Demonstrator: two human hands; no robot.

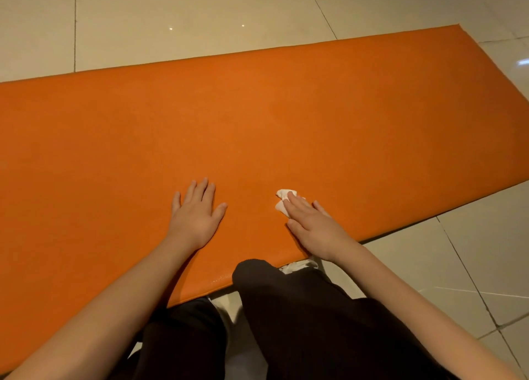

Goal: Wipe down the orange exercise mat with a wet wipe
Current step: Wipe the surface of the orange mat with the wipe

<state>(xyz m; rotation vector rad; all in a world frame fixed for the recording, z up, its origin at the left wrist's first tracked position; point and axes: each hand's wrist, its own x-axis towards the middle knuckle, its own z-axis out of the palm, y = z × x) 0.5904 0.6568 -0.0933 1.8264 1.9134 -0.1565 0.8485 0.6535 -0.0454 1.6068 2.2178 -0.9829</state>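
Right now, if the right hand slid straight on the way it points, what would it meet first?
Apparently nothing: bare mat up to its far edge; the left hand lies off that line.

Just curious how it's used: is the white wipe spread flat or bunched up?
Bunched up: the white wet wipe pokes out crumpled from under the flat right hand.

Floor [200,13]: glossy pale tiles with dark grout lines.
Dark trousers [300,322]: cover two bent legs, with tiles showing between them.
White crumpled item [297,266]: just beside the raised trouser knee; type cannot be determined.
Two small light reflections [171,28]: on the tiles well beyond the trousers.
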